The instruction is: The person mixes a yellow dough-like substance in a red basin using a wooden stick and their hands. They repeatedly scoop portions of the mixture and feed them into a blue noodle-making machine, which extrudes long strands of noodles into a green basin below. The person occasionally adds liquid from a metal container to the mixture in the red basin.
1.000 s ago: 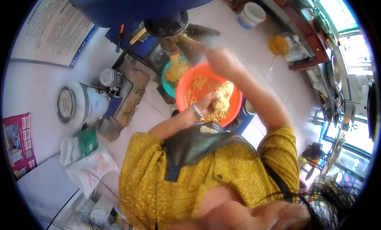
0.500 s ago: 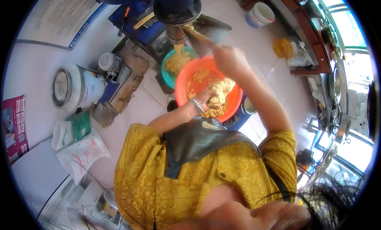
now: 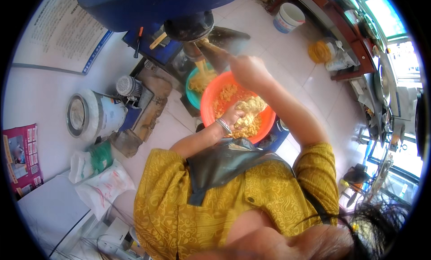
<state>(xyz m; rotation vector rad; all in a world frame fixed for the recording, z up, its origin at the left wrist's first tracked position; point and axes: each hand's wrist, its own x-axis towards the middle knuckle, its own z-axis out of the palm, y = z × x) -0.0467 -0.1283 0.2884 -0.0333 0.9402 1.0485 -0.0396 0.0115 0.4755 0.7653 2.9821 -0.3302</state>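
Observation:
My left hand [image 3: 232,116] is closed on a lump of pale yellow dough [image 3: 252,108], held above an orange basin [image 3: 207,108] with crumbly dough [image 3: 229,91] in it. My right hand [image 3: 250,72], slightly blurred, is closed around a wooden stick [image 3: 214,49]. The stick's far end reaches the dark metal mouth [image 3: 188,28] of a machine. Below that mouth, thick yellow strands [image 3: 202,80] hang from an outlet into a teal basin [image 3: 192,96], partly behind the orange one.
A blue machine body [image 3: 152,6] overhangs the top. At left are a motor [image 3: 129,86], a large bucket [image 3: 105,114] and white sacks [image 3: 107,186]. A white bucket [image 3: 288,18] stands at the far right, near a reddish wooden table [image 3: 330,17].
The whole view has shifted, so more of the blue machine body shows. My right hand has come a little left and lower in the picture. My left hand still grips the dough.

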